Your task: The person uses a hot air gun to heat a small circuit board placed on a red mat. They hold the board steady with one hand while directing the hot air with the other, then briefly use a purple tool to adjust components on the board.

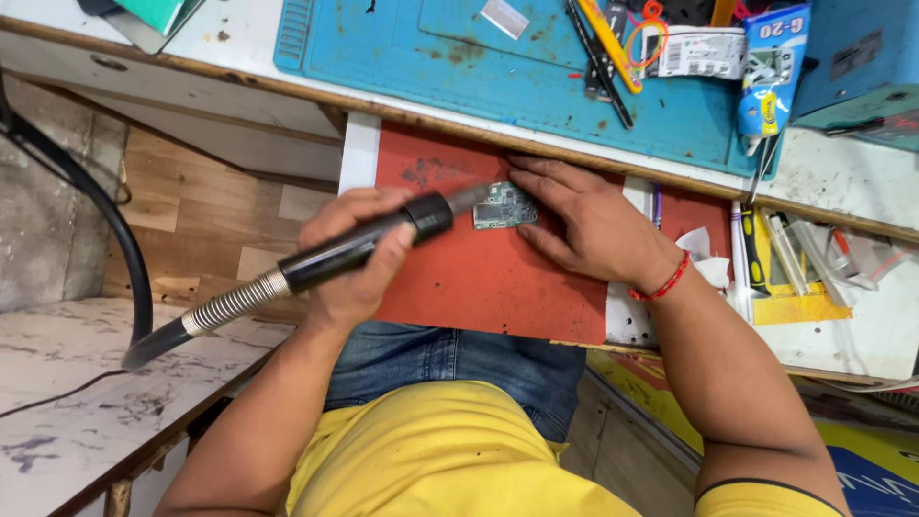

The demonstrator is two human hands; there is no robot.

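1. Yellow shirt (431,450) and blue jeans (450,359) fill the bottom of the view; the person sits at a pull-out red mat (479,278) below the workbench.
2. Left hand (354,258) is closed around a black hot-air handpiece (359,247). Its grey nozzle points at a small green circuit board (504,205), and a coiled metal collar and black hose (124,258) trail off to the left.
3. Right hand (584,225) lies flat and open on the mat. Its fingertips press the right edge of the board and pin it; it grips nothing.
4. That board rests near the upper middle of the red mat, just below the front edge of the blue work mat (517,77), with the nozzle tip just beside or touching its left edge; I cannot tell which.
5. As I judge it, the step in hand is heating a spot on the board while it is held steady.
6. A next move would call for keeping the nozzle close and steady over one area, with fingers clear of the hot air, since they sit very near.
7. Tweezers (598,62), a yellow tool (609,43) and a glue tube (771,72) lie on the blue mat, well apart from both hands.
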